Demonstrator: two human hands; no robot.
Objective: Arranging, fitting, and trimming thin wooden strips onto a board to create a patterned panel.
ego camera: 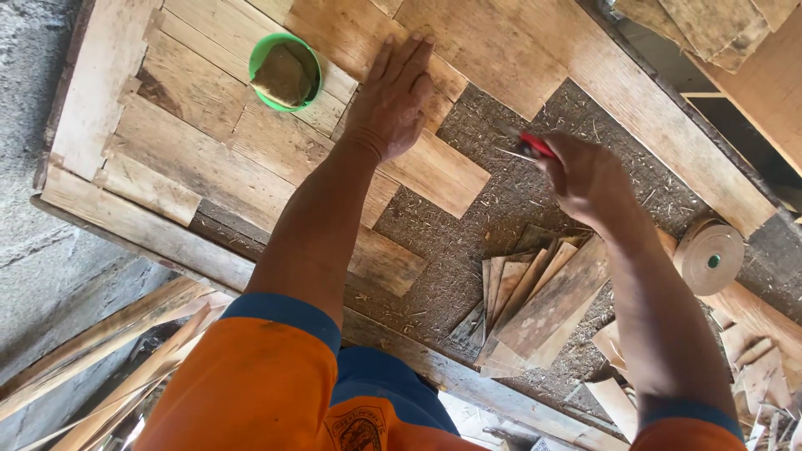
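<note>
Worktable (100, 209), head view, catalogued left to right

1. Table edge: a plank border down the left side and along the near side; grey concrete beyond it at far left, loose wood strips (109, 367) leaning below the near corner.
2. Veneer sheets (209, 159): many pale pieces laid edge to edge and overlapping over the left half; exact count cannot be told.
3. Green bowl (285, 72): one, round, holding a brownish lump; stands on the sheets near the far edge, just left of the left hand.
4. Left hand (391, 100): one, flat, fingers together and straight, palm pressing a veneer piece; holds nothing.
5. Bare rough board (468, 250): dark open patch in the middle, between the two hands, free of sheets.
6. Right hand (585, 175): one, closed around a red-handled tool (535, 146), raised over the bare patch.
7. Stack of veneer offcuts (535, 301): one fanned pile, under the right forearm.
8. Tape roll (708, 259): one, tan, by the right edge
</note>
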